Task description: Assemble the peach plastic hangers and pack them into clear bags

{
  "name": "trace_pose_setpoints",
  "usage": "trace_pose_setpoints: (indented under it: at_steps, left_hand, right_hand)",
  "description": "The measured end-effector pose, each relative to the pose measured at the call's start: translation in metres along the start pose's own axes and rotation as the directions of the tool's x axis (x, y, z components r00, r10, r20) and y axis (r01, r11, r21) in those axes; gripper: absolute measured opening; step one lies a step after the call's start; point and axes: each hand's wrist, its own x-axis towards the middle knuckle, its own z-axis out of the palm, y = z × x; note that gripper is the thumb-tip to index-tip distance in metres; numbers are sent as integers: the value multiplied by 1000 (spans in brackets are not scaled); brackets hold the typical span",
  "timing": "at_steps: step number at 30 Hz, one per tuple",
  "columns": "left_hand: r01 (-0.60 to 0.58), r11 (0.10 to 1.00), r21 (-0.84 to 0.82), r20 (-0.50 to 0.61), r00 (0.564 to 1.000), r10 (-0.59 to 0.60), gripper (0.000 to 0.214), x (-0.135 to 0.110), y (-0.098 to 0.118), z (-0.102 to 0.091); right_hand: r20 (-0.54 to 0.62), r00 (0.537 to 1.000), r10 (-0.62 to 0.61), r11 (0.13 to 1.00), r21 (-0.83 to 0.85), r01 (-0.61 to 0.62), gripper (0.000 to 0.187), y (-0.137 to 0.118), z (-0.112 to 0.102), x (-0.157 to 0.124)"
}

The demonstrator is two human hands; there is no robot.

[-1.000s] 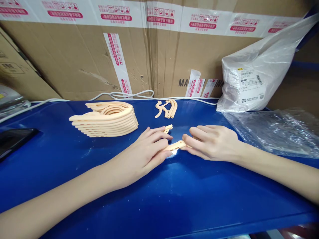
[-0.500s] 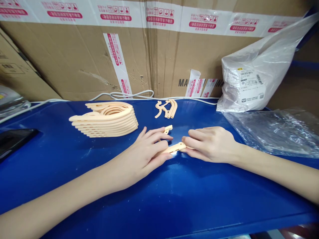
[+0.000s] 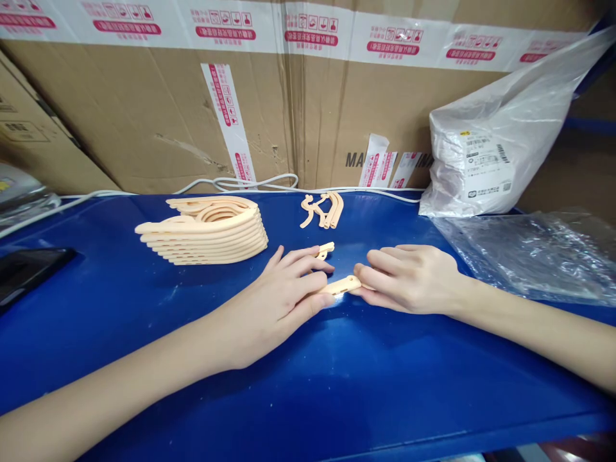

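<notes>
My left hand [image 3: 279,292] and my right hand [image 3: 409,277] meet at the middle of the blue table [image 3: 308,385]. Both pinch the same small peach plastic piece [image 3: 342,284], one at each end, low over the tabletop. Another small peach part [image 3: 326,248] pokes out just behind my left fingers. A stack of several peach hangers [image 3: 205,231] lies to the left of my hands. A few loose peach hanger parts [image 3: 323,210] lie farther back, near the table's rear edge.
Large taped cardboard boxes [image 3: 289,96] wall off the back. A white plastic bag [image 3: 486,154] with a label and crumpled clear film [image 3: 529,253] sit at the right. White cables [image 3: 250,185] run along the rear edge. A dark phone [image 3: 26,269] lies far left.
Hardly anything has moved. The peach piece between my fingers has tilted slightly, and both hands stay on it.
</notes>
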Motion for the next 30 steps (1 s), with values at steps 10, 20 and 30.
trace_pose_setpoints:
  at_steps: [10, 20, 30]
  left_hand:
    - [-15, 999, 43, -13, 1000, 16, 35, 1, -1, 1]
    - [-35, 998, 58, -30, 999, 36, 33, 1, -7, 3]
    - [56, 997, -46, -253, 965, -66, 23, 4, -15, 6]
  right_hand:
    - [-7, 999, 52, 998, 23, -52, 39, -2, 0, 1]
    - [18, 999, 32, 993, 109, -34, 42, 5, 0, 0]
    - [191, 982, 8, 864, 493, -103, 22, 2, -8, 4]
